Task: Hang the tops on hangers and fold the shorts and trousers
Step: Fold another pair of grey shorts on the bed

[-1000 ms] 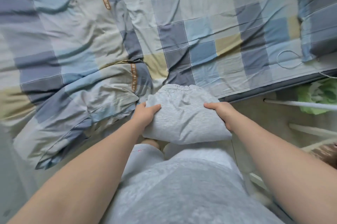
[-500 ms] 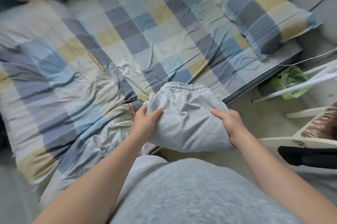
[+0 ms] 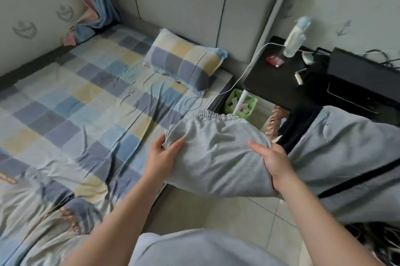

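Observation:
Folded grey trousers (image 3: 218, 153) with an elastic waistband at the far edge are held up in the air over the gap between the bed and the floor. My left hand (image 3: 161, 159) grips their left edge, thumb on top. On the right edge my right hand (image 3: 273, 163) grips the bundle, thumb on top and fingers underneath. To the right lies another grey garment (image 3: 350, 157) with a dark stripe, draped over something I cannot make out.
The bed (image 3: 71, 101) with a checked sheet and a checked pillow (image 3: 184, 61) fills the left. A crumpled checked duvet (image 3: 43, 211) lies near left. A black bedside table (image 3: 281, 79) holds a bottle and small items; a green basket (image 3: 240, 103) stands below it. Tiled floor is underfoot.
I lifted the folded trousers off the bed edge and carried them to the right; my view swung up and right, bringing the headboard and bedside table into sight.

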Demonstrator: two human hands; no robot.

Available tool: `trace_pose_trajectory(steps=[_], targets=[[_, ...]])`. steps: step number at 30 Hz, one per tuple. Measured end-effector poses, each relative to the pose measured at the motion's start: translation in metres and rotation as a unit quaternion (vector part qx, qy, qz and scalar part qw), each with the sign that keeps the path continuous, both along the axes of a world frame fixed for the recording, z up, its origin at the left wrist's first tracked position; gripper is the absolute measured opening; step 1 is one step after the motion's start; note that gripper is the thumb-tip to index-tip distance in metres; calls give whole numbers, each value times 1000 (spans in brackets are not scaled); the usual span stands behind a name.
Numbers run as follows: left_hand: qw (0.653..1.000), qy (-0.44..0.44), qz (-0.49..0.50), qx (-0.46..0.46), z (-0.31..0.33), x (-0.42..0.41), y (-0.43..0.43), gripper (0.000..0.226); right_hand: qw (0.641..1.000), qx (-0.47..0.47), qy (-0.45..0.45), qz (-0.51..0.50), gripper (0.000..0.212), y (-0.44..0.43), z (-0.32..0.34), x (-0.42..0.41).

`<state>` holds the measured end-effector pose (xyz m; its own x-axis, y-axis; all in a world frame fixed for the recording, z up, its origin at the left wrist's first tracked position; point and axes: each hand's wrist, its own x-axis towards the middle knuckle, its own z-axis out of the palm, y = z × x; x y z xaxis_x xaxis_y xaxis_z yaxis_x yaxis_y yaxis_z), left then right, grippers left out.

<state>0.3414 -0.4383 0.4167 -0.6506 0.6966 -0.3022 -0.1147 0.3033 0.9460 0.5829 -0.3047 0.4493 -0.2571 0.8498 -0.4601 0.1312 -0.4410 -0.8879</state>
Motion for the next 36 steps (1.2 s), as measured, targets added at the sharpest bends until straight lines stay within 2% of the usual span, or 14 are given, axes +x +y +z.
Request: trace_pose_trajectory(steps=[5, 8, 11, 15, 20, 22, 25, 26, 32, 36], targets=[[991, 46, -118, 46, 34, 95, 93, 21, 993, 43, 9, -112, 16, 27, 36, 123], [973, 45, -203, 96, 54, 154, 140, 8, 978, 71, 13, -194, 10, 29, 52, 191], [953, 29, -279, 115, 68, 212, 178, 9, 959, 76, 5, -274, 18, 24, 62, 251], [910, -9, -392, 139, 78, 292, 221, 7, 922, 80, 12, -379, 20, 9, 66, 319], [838, -46, -526, 136, 85, 391, 271, 5, 870, 69, 6, -488, 18, -12, 60, 388], [803, -54, -578, 135, 87, 432, 289, 3, 840, 68, 2, -538, 24, -19, 57, 410], [745, -68, -649, 137, 89, 491, 313, 13, 781, 58, 4, -622, 58, -26, 52, 436], [726, -69, -671, 131, 89, 510, 320, 17, 761, 56, 2, -647, 63, -29, 49, 443], [607, -73, -788, 72, 81, 606, 348, 21, 646, 43, 35, -761, 40, -53, 36, 456], [558, -53, -828, 20, 66, 655, 347, 16, 574, 17, 61, -816, 59, -69, 25, 450]])
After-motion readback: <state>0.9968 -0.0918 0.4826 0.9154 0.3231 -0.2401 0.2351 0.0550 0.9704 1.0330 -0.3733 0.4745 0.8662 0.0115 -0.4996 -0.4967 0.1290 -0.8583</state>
